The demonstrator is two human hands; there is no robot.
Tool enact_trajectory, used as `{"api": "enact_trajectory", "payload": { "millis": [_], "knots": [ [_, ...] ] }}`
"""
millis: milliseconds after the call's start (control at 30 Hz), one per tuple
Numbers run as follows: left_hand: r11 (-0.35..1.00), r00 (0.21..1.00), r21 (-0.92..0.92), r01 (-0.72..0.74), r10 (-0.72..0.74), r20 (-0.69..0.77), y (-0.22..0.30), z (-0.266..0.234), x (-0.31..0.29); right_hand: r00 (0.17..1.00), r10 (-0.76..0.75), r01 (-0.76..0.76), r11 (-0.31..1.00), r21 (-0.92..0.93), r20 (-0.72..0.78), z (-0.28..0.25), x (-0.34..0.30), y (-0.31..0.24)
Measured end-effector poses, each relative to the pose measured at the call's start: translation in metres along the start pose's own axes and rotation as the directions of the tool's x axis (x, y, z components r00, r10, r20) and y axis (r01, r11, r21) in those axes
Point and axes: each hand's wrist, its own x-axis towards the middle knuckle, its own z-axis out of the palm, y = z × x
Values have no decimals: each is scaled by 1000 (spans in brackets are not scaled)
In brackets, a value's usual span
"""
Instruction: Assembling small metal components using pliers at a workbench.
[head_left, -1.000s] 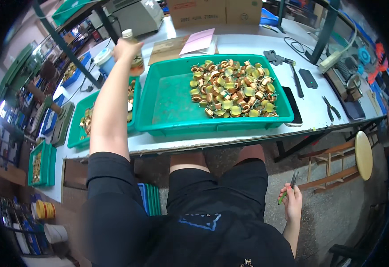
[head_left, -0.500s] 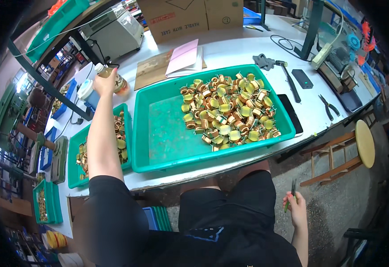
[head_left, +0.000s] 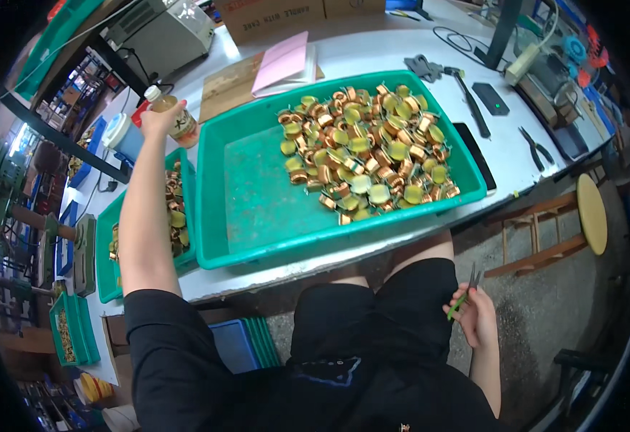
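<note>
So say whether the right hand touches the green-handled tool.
Touching: the head view shows the right hand gripping the green-handled tool by its handle.

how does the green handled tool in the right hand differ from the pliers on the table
The green-handled tool is held in the right hand; the pliers lie on the table with no hand on them. The green-handled tool's handle is bright green; the pliers' handles are dark. The green-handled tool's tips stand apart, while the pliers' nose looks closed. Both have narrow tips.
</note>
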Motion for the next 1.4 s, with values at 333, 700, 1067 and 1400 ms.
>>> {"api": "enact_trajectory", "payload": {
  "millis": [333, 700, 1067, 1400],
  "knots": [
    [996, 994, 57, -70, 75, -86, -54, 13, -62, 986, 91, -143, 891, 431, 138, -55, -98, -1],
    [731, 648, -44, -681, 630, 427, 5, 6, -393, 865, -105, -77, 938, 337, 490, -76, -151, 5],
    [686, 621, 2, -728, 657, 427, 9, 92, -351, 752, -51, -75, 984, 162, 657, -40, -27, 8],
    [715, 795, -698, -42, 447, 410, -22, 101, -274, 712, 9, -177, 970, 166, 702, 57, 115, 52]
  ]
}}
